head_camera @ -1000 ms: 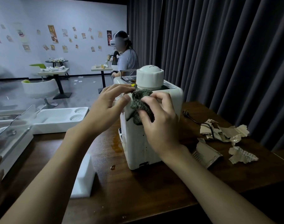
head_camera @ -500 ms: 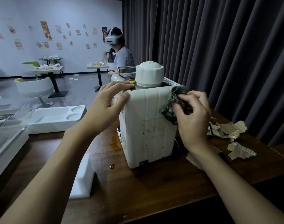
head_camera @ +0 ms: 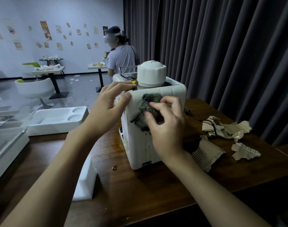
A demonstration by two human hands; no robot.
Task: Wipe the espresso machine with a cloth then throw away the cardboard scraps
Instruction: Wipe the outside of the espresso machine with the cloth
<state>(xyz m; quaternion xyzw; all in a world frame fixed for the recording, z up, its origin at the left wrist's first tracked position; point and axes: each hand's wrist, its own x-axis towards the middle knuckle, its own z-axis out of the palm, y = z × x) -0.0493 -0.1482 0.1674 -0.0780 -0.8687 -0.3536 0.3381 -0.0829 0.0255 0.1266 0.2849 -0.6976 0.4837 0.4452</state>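
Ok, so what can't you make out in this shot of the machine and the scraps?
All in the head view:
- espresso machine: its far faces turn away from the camera.
- panel under the cloth and right hand: covered, so its cleanliness is unknown.
- top left corner: hidden by the left hand.
- glass case: cut off by the left edge.
- wall posters: too small to read.
- any bin: none in frame.

I get a single wide-angle view from the head, facing forward and down, close over the worktop (head_camera: 148,185) with the espresso machine (head_camera: 137,145) at centre; the room beyond fills the upper left.
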